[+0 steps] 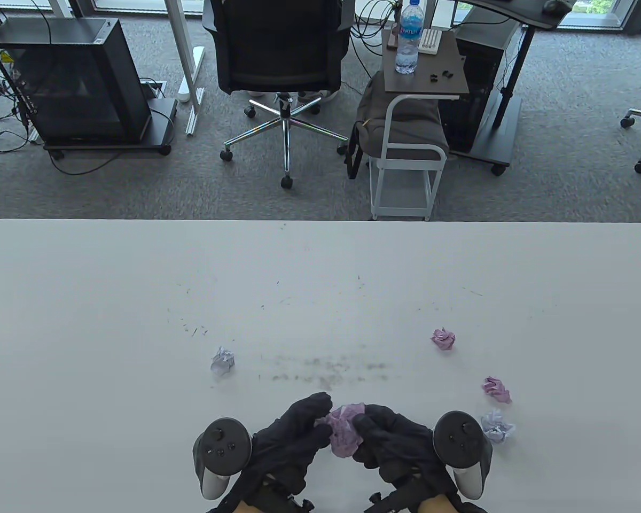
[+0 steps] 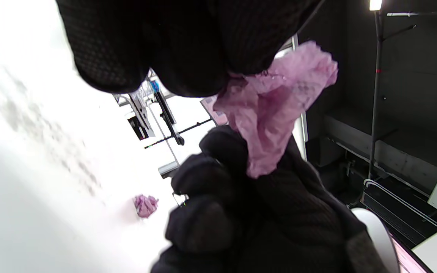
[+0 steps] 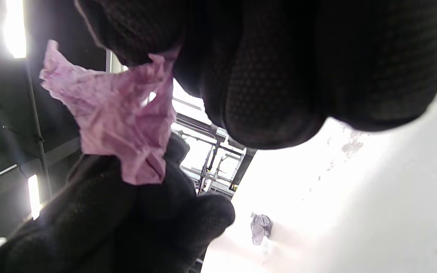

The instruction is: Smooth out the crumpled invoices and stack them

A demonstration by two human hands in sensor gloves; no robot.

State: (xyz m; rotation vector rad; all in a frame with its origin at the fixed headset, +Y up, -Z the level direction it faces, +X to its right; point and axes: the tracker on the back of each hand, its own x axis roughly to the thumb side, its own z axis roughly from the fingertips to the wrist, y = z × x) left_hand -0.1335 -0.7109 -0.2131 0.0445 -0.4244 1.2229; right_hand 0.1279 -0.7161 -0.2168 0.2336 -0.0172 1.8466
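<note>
Table view: we see both gloved hands at the near edge of the white table (image 1: 85,299), close together. The left hand (image 1: 294,433) and the right hand (image 1: 390,435) both grip one crumpled pink invoice (image 1: 344,433) between them, each pinching one side of it. The paper is partly pulled open but is wrinkled all over.

In the left wrist view the pink invoice (image 2: 275,110) hangs between the fingers of the left hand (image 2: 188,49) above and the right hand (image 2: 256,212) below it, lifted off the table. The right wrist view shows the same paper (image 3: 116,117) held from the other side.

Four more crumpled balls lie on the table. A pale lilac ball (image 1: 223,361) is to the left, a little farther than the hands. On the right a pink ball (image 1: 443,339) lies farthest, a second pink ball (image 1: 496,389) nearer, and a pale lilac ball (image 1: 497,426) just beside the tracker on the right hand.
</note>
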